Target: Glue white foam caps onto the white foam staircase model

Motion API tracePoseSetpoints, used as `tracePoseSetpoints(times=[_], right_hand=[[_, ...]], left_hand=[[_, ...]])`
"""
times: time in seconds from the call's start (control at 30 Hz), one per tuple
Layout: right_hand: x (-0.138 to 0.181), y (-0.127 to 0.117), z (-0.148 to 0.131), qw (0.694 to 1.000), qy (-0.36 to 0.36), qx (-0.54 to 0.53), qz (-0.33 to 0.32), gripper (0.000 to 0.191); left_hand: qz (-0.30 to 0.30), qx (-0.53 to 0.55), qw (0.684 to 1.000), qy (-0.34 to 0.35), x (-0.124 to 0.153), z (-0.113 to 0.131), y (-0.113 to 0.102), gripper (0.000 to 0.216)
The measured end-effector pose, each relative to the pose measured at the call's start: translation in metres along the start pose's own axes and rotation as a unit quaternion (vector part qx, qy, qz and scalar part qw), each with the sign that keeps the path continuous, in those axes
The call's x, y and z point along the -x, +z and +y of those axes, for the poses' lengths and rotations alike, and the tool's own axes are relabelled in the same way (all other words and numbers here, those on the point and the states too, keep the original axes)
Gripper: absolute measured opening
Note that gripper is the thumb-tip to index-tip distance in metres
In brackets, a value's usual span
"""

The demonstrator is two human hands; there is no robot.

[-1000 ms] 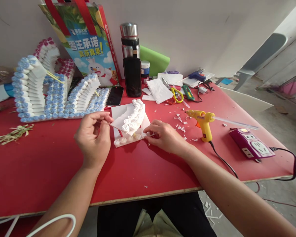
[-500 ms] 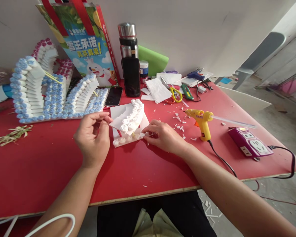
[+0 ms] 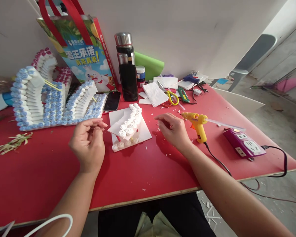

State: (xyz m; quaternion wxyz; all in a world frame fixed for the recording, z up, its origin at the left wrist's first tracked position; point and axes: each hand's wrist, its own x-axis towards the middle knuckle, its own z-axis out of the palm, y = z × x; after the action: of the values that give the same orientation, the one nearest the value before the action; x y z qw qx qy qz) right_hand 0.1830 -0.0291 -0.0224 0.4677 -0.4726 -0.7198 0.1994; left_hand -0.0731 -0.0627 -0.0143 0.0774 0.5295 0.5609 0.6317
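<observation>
White foam-board piece [image 3: 129,126], tiered and edged with rolled paper rosettes, lies on the red counter [image 3: 39,171] between both hands. Left hand [image 3: 87,144] has its fingers pinched narrow, and I cannot tell if they hold anything. Right hand [image 3: 174,130] is loosely spread and empty, beside the yellow glue gun [image 3: 198,123]. A glossy paper bag [image 3: 86,56] stands behind — contents hidden.

Matt red table [image 3: 51,171], glossy yellow plastic glue gun [image 3: 198,123].

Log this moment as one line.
left hand beside white foam model | right hand hovers between model and yellow glue gun | red table
</observation>
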Motion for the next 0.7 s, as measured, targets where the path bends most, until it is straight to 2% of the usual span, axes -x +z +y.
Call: tracePoseSetpoints(times=[0.2,0.33,0.5,0.6,0.7], right_hand=[[0.004,0.003,-0.003,0.999,-0.014,0.012,-0.048,0.021],[0.006,0.0,-0.007,0.994,-0.038,-0.002,-0.105,0.021],[0.007,0.0,-0.01,0.976,-0.082,0.008,-0.2,0.031],[0.007,0.001,-0.012,0.971,-0.088,0.032,-0.222,0.035],[0.007,0.001,-0.012,0.967,-0.064,0.075,-0.236,0.048]], left_hand=[[0.018,0.008,0.999,-0.037,-0.005,-0.008,-0.001,0.017],[0.02,0.013,0.998,-0.055,-0.007,-0.011,-0.002,0.016],[0.0,-0.004,0.996,-0.086,-0.007,-0.013,-0.002,0.018],[-0.001,-0.001,0.995,-0.095,-0.007,-0.012,-0.003,0.017],[-0.003,-0.009,0.995,-0.101,-0.007,-0.013,-0.004,0.017]])
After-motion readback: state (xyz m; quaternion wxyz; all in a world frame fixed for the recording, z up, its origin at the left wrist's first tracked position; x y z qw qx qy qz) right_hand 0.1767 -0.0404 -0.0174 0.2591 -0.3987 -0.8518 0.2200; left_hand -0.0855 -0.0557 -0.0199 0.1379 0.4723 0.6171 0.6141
